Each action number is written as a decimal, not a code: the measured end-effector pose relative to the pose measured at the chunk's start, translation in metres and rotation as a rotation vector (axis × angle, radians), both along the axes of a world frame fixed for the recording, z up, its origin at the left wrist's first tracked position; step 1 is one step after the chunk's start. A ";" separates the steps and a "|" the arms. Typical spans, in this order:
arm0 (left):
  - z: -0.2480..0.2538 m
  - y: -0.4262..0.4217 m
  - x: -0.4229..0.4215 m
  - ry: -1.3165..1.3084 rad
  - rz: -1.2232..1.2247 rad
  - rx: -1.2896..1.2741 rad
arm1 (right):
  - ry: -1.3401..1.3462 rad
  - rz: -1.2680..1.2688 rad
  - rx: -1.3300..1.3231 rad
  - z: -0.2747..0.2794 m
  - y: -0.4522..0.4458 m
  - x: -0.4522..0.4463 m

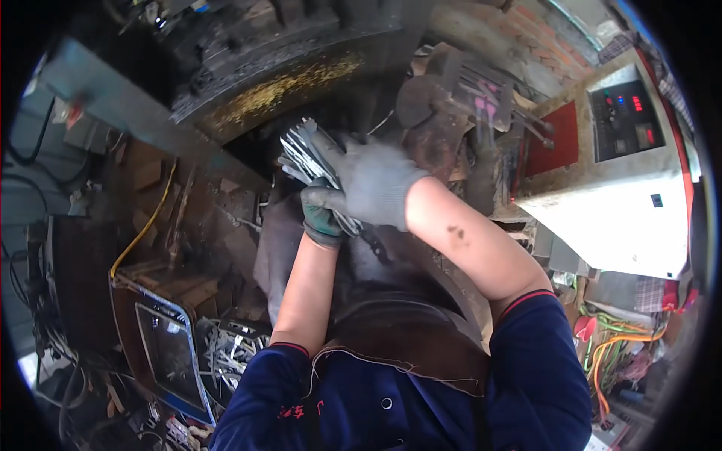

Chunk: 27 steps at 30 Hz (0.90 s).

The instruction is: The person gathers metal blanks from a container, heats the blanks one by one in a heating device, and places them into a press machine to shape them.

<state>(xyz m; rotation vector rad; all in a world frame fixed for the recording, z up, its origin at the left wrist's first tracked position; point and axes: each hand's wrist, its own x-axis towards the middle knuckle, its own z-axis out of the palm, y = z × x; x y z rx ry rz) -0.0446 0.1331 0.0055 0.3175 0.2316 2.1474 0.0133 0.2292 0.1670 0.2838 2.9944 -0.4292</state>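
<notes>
- The bundle of metal strips is near the middle of the frame, slightly left and above centre, its pale ends fanned toward the upper left.
- The left hand, in a green and grey glove, is curled around the bundle's lower part with the thumb across it, a grip that probably stops the loose strips sliding apart.
- The right hand, in a grey glove, lies against the bundle's right side. It is blurred, so whether its fingers pinch any strips or only press on them cannot be told; it may be steadying or squaring them.
- Both hands meet in front of the body, above the dark apron, presumably because the strips are easier to control there. The gloves likely guard against sharp edges.
- The dark machine, dusted with yellowish flecks, spans the top just beyond the bundle.
- At lower left, more metal pieces lie in a heap beside a blue-edged frame, seemingly within reach.
- The control cabinet stands at right, its lit panel perhaps angled for easy reading.
</notes>
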 end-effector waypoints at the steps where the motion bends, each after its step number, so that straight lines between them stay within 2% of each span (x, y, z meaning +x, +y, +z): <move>1: 0.002 -0.011 0.000 0.006 0.001 0.039 | 0.003 0.052 -0.034 0.010 -0.003 0.005; 2: 0.006 -0.020 0.002 0.018 0.002 0.074 | 0.008 0.108 -0.063 0.021 -0.005 0.009; 3: 0.011 -0.029 0.004 0.021 0.000 0.098 | 0.010 0.096 -0.249 0.031 -0.004 0.017; 4: 0.016 -0.038 0.008 0.028 0.005 0.128 | 0.017 0.119 -0.243 0.027 -0.003 0.026; 5: 0.033 -0.045 0.012 -0.071 -0.011 0.052 | 0.256 0.066 -0.554 0.012 -0.001 0.038; 6: 0.046 -0.049 0.019 -0.103 -0.058 0.164 | 0.488 0.007 -0.868 -0.005 -0.001 0.051; 7: 0.059 -0.053 0.027 -0.134 -0.111 0.272 | 0.484 0.024 -0.870 -0.024 -0.005 0.065; 9: 0.056 -0.061 0.032 -0.158 -0.143 0.334 | 0.546 -0.172 -1.248 -0.064 -0.017 0.100; 10: 0.055 -0.066 0.034 -0.170 -0.160 0.365 | 0.391 -0.084 -0.976 -0.073 -0.019 0.119; 12: 0.053 -0.068 0.038 -0.177 -0.098 0.387 | 0.040 0.009 -1.456 -0.084 -0.045 0.141; 13: 0.049 -0.069 0.039 -0.188 -0.045 0.372 | -0.214 -0.097 -1.776 -0.087 -0.066 0.152; 14: 0.045 -0.070 0.040 -0.198 0.008 0.356 | -0.221 -0.096 -1.776 -0.090 -0.065 0.150; 16: 0.039 -0.072 0.034 -0.104 -0.103 0.333 | -0.458 0.149 -1.159 -0.086 -0.065 0.135; 18: 0.037 -0.074 0.035 -0.077 -0.122 0.331 | -0.454 0.128 -1.132 -0.084 -0.071 0.133; 20: 0.042 -0.078 0.037 -0.132 0.071 0.297 | -0.458 0.120 -1.104 -0.082 -0.068 0.135; 22: 0.036 -0.084 0.031 -0.133 0.070 0.272 | -0.352 0.093 -0.952 -0.082 -0.046 0.153; 24: 0.045 -0.092 0.030 -0.025 0.134 0.209 | -0.289 0.061 -0.861 -0.056 -0.021 0.166; 25: 0.036 -0.102 0.023 0.018 0.101 0.139 | -0.221 -0.002 -0.766 -0.036 -0.009 0.175; 27: 0.025 -0.106 0.015 0.020 -0.022 0.220 | -0.081 -0.069 -0.641 0.005 0.015 0.184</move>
